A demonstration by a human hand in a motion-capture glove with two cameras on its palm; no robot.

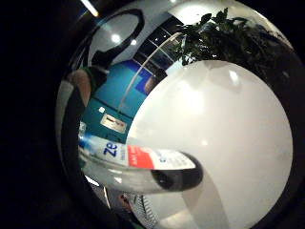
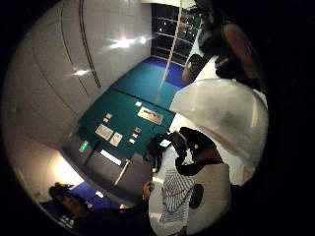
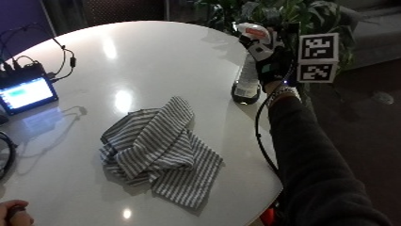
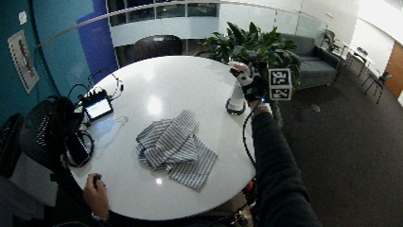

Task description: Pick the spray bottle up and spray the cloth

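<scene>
- Outside view is showing the gloved right hand [image 3: 270, 59] wrapping round the upper part of the spray bottle [image 3: 249, 77], fingers curling about the neck and head, closing on it. The grip is sitting high, likely so that a finger can reach the trigger once the bottle is lifted.
- Spray bottle: it is standing upright, its dark base appearing to touch the table [image 3: 156, 61] near the rim, at about one o'clock from the cloth [image 3: 160, 148]. Judging from this, the pick-up is beginning and no lift is yet showing.
- Little-finger-side palm view is showing the bottle's labelled body [image 1: 143, 160] lying close across the palm, with the white tabletop [image 1: 214, 143] spreading beyond it.
- Thumb-side palm view is catching the striped cloth [image 2: 177, 194] on the table and something pale and rounded close by the palm, too unclear to name.
- Cloth: grey-and-white striped, it is lying crumpled and folded over itself at the table's middle, well apart from the bottle, leaving room for the nozzle to be aimed at it.
- Bare other hand [image 4: 96, 187]: it is resting at the table's near edge, at about seven o'clock from the cloth, fingers around a small dark object, touching neither bottle nor cloth.
- Small lit screen [image 3: 26, 92] with cables is sitting at about ten o'clock from the cloth.
- Leafy plant [image 4: 252, 45] is standing behind the table, beyond the bottle.
</scene>
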